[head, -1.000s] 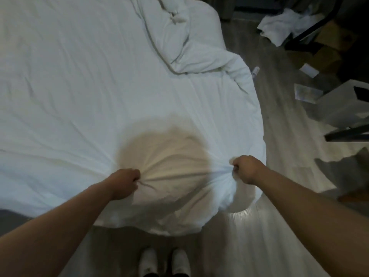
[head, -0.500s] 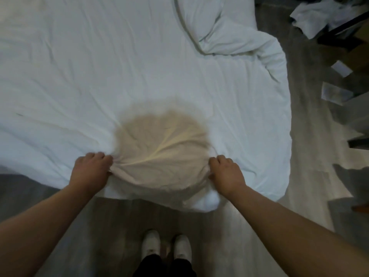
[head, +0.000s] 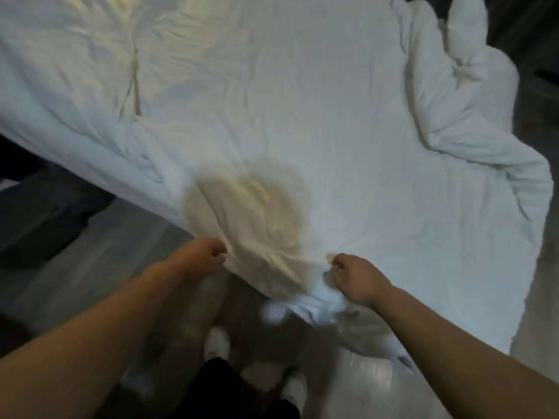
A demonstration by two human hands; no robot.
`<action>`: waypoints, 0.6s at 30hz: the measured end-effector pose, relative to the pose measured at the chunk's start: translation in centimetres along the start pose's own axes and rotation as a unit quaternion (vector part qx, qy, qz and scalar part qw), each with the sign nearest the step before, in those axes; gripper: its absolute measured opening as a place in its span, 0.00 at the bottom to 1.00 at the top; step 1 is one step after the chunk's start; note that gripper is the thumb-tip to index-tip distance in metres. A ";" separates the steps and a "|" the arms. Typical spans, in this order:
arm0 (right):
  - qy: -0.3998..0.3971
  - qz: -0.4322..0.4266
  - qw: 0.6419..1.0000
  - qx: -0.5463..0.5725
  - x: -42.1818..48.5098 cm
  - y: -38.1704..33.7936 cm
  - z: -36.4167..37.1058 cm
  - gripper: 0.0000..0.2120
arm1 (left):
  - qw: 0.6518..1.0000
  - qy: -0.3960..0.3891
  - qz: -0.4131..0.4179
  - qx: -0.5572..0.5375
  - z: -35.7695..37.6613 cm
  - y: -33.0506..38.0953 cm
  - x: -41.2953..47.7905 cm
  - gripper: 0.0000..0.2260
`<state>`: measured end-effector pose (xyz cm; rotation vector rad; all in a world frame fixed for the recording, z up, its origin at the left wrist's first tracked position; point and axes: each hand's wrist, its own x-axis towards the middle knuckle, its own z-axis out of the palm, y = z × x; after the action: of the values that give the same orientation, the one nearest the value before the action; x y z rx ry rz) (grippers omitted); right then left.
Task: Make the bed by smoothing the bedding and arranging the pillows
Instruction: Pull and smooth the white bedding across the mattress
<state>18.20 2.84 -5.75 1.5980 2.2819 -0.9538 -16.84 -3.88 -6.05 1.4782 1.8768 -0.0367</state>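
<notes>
Duvet (head: 302,116) spread across the bed, near edge overhanging the floor (head: 99,267). Left hand (head: 208,255) and right hand (head: 358,278): fingers clenched on that edge. Risk: an uneven tug drags it floorward, leaving the bunched fold (head: 459,86) unsmoothed.

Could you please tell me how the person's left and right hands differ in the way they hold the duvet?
The left hand pinches the duvet right at its edge, while the right hand grips further in, with fabric bunched beneath it. The left hand shows curled fingertips; the right hand shows mostly its back. Both are curled on the near edge, either side of the tan patch.
</notes>
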 end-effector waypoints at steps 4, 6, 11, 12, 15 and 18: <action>-0.044 0.004 0.999 0.005 1.0 -8.4 0.3 0.14 | 0.994 -0.027 -0.066 -0.083 -0.7 -6.2 -5.2 0.09; -0.061 0.005 0.998 0.006 1.6 -12.6 1.0 0.12 | 0.988 -0.056 -0.099 -0.106 -1.1 -9.7 -7.6 0.11; -0.103 0.010 0.995 -0.010 3.4 -22.7 2.9 0.12 | 0.969 -0.045 -0.178 -0.165 -3.9 -18.6 -11.9 0.10; -0.107 0.011 0.994 -0.008 3.9 -24.6 3.1 0.13 | 0.965 -0.036 -0.188 -0.177 -4.7 -20.2 -12.6 0.09; -0.118 0.000 0.993 -0.032 6.0 -29.7 3.4 0.11 | 0.958 -0.004 -0.214 -0.192 -7.5 -24.6 -13.8 0.07; -0.134 0.002 0.989 -0.055 8.3 -34.0 3.4 0.12 | 0.956 -0.003 -0.219 -0.194 -10.4 -28.4 -14.1 0.08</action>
<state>-16.22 0.12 0.74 1.3404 2.1074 -0.9596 -45.45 -20.59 -2.08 0.7846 2.0317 0.1128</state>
